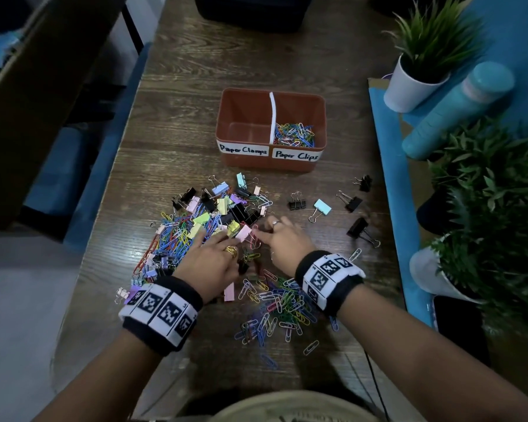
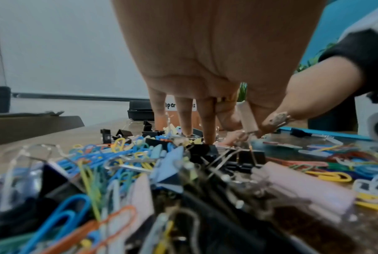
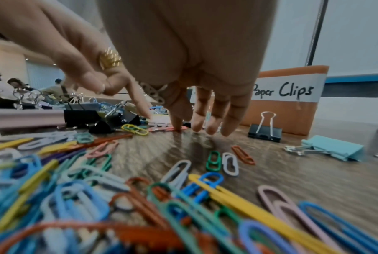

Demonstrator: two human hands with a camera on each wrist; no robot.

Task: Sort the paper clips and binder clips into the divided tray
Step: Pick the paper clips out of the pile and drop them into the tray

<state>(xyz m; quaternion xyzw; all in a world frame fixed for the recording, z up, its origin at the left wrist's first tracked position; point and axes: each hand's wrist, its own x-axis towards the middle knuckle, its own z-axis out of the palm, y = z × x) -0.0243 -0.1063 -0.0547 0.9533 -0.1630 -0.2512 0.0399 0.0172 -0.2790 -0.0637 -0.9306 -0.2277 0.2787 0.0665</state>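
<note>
We find the right grip (image 1: 282, 248) splayed, holding nothing, index tip (image 3: 176, 122) pinning a pink clip (image 3: 169, 129) to the table (image 1: 195, 117), its long axis crosswise to the grip. Left grip (image 1: 211, 263), nearby, rests spread and empty on the pile (image 1: 180, 236). Tray (image 1: 247, 162) sits beyond both.

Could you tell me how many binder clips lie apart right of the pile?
5: far black clip; left black clip; light blue clip; middle black clip; near black clip. Others could be hidden.

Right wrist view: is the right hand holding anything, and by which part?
Nothing is held: the right hand reaches down, one fingertip pressing a reddish paper clip against the table.
</note>
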